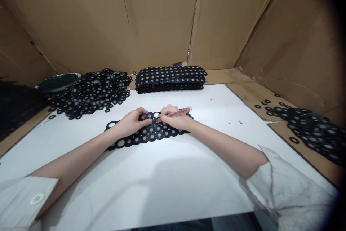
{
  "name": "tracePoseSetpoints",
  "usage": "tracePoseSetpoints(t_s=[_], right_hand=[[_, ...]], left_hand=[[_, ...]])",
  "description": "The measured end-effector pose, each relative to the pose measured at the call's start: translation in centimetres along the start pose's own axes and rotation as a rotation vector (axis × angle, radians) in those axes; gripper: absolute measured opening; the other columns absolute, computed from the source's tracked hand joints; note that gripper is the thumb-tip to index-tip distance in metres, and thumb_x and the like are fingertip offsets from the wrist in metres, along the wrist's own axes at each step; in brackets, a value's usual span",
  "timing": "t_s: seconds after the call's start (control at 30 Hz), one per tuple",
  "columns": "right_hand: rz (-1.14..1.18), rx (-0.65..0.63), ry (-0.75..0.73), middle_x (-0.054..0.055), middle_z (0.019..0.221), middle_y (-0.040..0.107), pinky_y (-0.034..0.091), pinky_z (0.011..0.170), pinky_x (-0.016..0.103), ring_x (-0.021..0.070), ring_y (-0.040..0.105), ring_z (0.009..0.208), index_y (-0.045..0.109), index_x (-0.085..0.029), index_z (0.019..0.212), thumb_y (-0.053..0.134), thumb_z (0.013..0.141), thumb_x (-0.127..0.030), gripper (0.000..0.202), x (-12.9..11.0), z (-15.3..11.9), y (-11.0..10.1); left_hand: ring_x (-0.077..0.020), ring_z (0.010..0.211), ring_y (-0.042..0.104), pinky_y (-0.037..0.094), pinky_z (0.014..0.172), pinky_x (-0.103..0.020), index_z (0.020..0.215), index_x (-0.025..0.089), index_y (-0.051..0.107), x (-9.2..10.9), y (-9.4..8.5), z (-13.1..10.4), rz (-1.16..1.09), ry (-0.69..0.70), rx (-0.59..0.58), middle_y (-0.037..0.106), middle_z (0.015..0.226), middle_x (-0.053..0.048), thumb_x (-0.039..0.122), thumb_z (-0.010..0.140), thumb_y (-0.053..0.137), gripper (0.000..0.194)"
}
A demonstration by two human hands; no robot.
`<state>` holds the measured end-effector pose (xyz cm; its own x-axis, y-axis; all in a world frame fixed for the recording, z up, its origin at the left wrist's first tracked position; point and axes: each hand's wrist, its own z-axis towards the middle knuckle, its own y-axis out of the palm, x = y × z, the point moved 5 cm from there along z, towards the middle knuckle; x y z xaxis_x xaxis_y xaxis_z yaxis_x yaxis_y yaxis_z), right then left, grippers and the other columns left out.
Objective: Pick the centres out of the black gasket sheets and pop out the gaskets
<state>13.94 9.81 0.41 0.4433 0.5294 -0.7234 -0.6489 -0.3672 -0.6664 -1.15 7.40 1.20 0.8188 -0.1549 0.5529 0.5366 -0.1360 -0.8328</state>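
Note:
A black sheet of joined rings (152,136) lies on the white tabletop in front of me, with pale discs or gaps showing in its rings. My left hand (132,121) is closed on the far edge of the sheet, thumb on top and fingers hidden behind it. Held like a pencil in my right hand (173,116) is a slim pen-like tool with a reddish see-through handle (181,111). Its tip points down at the sheet beside my left thumb, but the tip itself is too small to make out. A larger open ring hole shows between both hands.
Behind the sheet stands a stack of similar black ring sheets (170,78). Loose black rings (100,90) are heaped at the back left beside a round dish of dark material (58,82). More black pieces (316,128) lie at the right on cardboard. Cardboard walls (162,18) enclose the table.

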Motion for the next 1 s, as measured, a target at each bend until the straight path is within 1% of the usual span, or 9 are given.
tracePoseSetpoints(t_s=[0.1,0.17,0.3,0.43,0.57,0.63,0.73,0.9,1.0], right_hand=[[-0.093,0.014,-0.030,0.000,0.081,0.062,0.028,0.084,0.036,0.0192,0.041,0.094,0.049,-0.019,0.054,0.041,0.080,-0.024,0.028,-0.8,-0.1,0.5],[-0.188,0.043,-0.066,0.002,0.077,0.061,0.029,0.080,0.036,0.0188,0.040,0.089,0.048,-0.018,0.054,0.041,0.081,-0.024,0.028,-1.2,-0.3,0.7],[-0.358,0.133,-0.188,0.003,0.067,0.055,0.028,0.069,0.030,0.0171,0.036,0.081,0.043,-0.018,0.056,0.039,0.084,-0.026,0.029,-2.0,-0.8,1.0],[-0.434,0.182,-0.220,0.004,0.068,0.054,0.026,0.071,0.032,0.0175,0.036,0.082,0.044,-0.018,0.059,0.036,0.086,-0.027,0.029,-2.2,-0.8,0.8],[-0.264,0.163,-0.076,0.003,0.067,0.056,0.027,0.077,0.034,0.0181,0.040,0.086,0.043,-0.018,0.053,0.039,0.083,-0.028,0.032,-1.3,-0.1,0.2],[-0.110,0.118,-0.012,0.001,0.070,0.058,0.029,0.079,0.033,0.0175,0.044,0.087,0.046,-0.018,0.052,0.039,0.081,-0.027,0.030,-0.8,0.1,0.0],[0.027,0.038,0.007,0.000,0.074,0.059,0.035,0.078,0.030,0.0164,0.049,0.087,0.052,-0.020,0.053,0.040,0.078,-0.026,0.028,-0.5,0.2,-0.1],[0.065,-0.038,-0.008,0.001,0.074,0.059,0.036,0.083,0.030,0.0183,0.048,0.095,0.054,-0.020,0.049,0.042,0.074,-0.023,0.028,-0.7,0.0,-0.3],[0.048,-0.049,-0.002,0.001,0.073,0.060,0.034,0.086,0.032,0.0196,0.045,0.098,0.056,-0.021,0.049,0.045,0.073,-0.023,0.027,-0.5,0.0,-0.2]], left_hand=[[-0.0188,0.066,0.052,0.036,0.060,-0.028,0.071,0.019,0.053,0.6,0.2,-0.3,0.066,0.001,-0.079,0.056,0.067,0.000,0.047,0.068,0.051,0.028],[-0.0188,0.064,0.052,0.035,0.058,-0.028,0.064,0.019,0.052,1.0,0.3,-0.7,0.072,-0.029,-0.083,0.055,0.062,0.001,0.044,0.069,0.049,0.026],[-0.0203,0.068,0.052,0.035,0.061,-0.028,0.068,0.020,0.054,1.3,0.5,-1.4,0.077,-0.077,-0.063,0.058,0.064,0.000,0.043,0.071,0.046,0.024],[-0.0203,0.069,0.053,0.036,0.062,-0.028,0.074,0.020,0.054,1.2,0.4,-1.4,0.060,-0.063,-0.089,0.058,0.068,0.000,0.042,0.072,0.044,0.024],[-0.0219,0.076,0.053,0.037,0.065,-0.029,0.083,0.019,0.053,0.9,-0.1,-0.8,0.061,-0.031,-0.081,0.059,0.079,-0.002,0.041,0.066,0.051,0.027],[-0.0212,0.073,0.054,0.038,0.063,-0.029,0.083,0.018,0.053,0.8,-0.1,-0.6,0.035,-0.033,-0.094,0.059,0.077,-0.002,0.039,0.064,0.053,0.028],[-0.0189,0.066,0.053,0.038,0.060,-0.028,0.080,0.018,0.054,0.8,0.0,-0.5,-0.047,-0.044,-0.126,0.057,0.069,0.000,0.035,0.064,0.053,0.023],[-0.0192,0.068,0.055,0.040,0.061,-0.029,0.076,0.018,0.053,0.9,-0.1,-0.7,-0.173,-0.101,-0.137,0.057,0.068,0.001,0.032,0.060,0.057,0.021],[-0.0194,0.068,0.056,0.041,0.062,-0.029,0.081,0.019,0.051,0.9,-0.2,-0.8,-0.227,-0.159,-0.154,0.058,0.069,0.003,0.033,0.058,0.060,0.028]])
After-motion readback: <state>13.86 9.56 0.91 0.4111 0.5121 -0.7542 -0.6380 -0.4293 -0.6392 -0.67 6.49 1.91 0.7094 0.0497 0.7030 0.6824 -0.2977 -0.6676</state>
